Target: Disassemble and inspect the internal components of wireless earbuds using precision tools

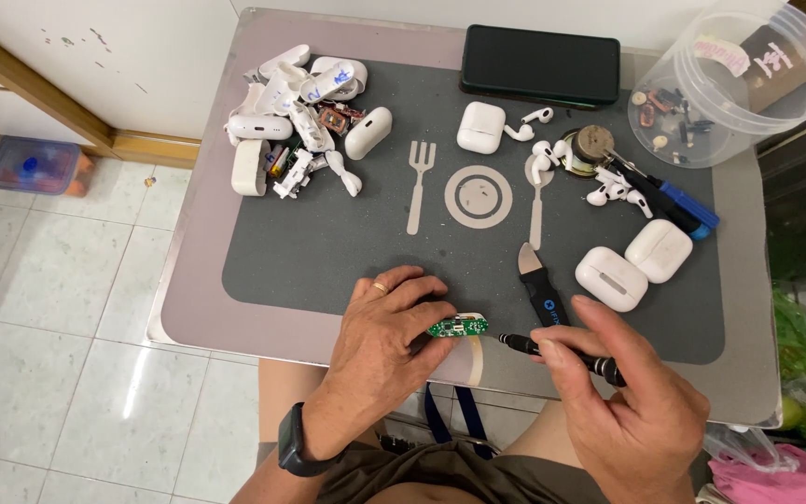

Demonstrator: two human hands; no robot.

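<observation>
The left hand (pixel 386 322), at lower centre of the frame, has its grip clamped on a small green circuit board (pixel 457 326), held at the near edge of the dark grey mat (pixel 328 243) on the worktop (pixel 193 280). The right hand (pixel 632 397), at lower right, has its grip clamped on a thin black screwdriver (pixel 552 349); the tip points left and sits just beside the board's right end. A black pry tool (pixel 538 285) lies on the mat just above the screwdriver. Two white earbud cases (pixel 636 264) rest to the right. A heap of opened white case parts (pixel 305 112) occupies the upper left, and a clear plastic tub (pixel 739 84) stands at upper right.
</observation>
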